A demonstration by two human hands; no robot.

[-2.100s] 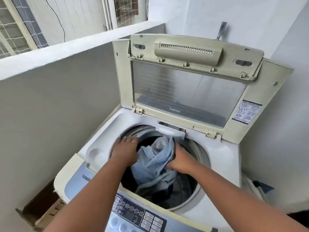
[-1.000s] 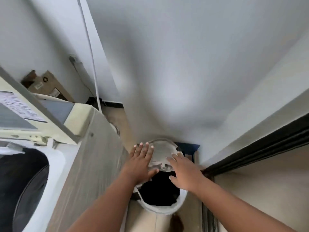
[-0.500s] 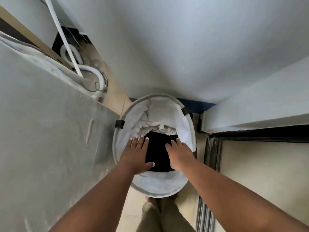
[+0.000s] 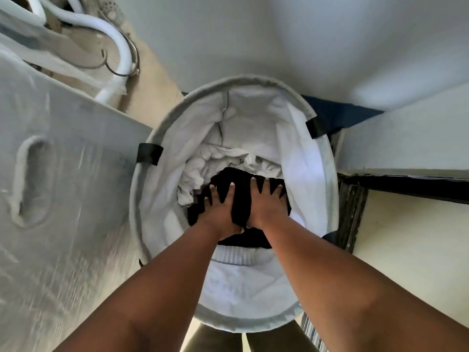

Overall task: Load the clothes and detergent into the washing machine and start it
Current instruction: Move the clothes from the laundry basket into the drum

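A round white laundry basket stands on the floor below me, right beside the washing machine's grey side panel. Inside lie a black garment and crumpled white clothes behind it. Both of my hands are down in the basket on the black garment. My left hand and my right hand have their fingers spread over it. A fold of the black cloth is bunched up between the two hands and covers the thumbs. The machine's tub and any detergent are out of view.
White hoses curl behind the machine at the upper left. A white wall runs along the far side of the basket. A dark door frame is at the right. My legs show under the basket's near rim.
I turned from the machine's open tub, where my hands were on blue cloth, to the basket. Both hands have gone deeper in and closed together on the black garment.
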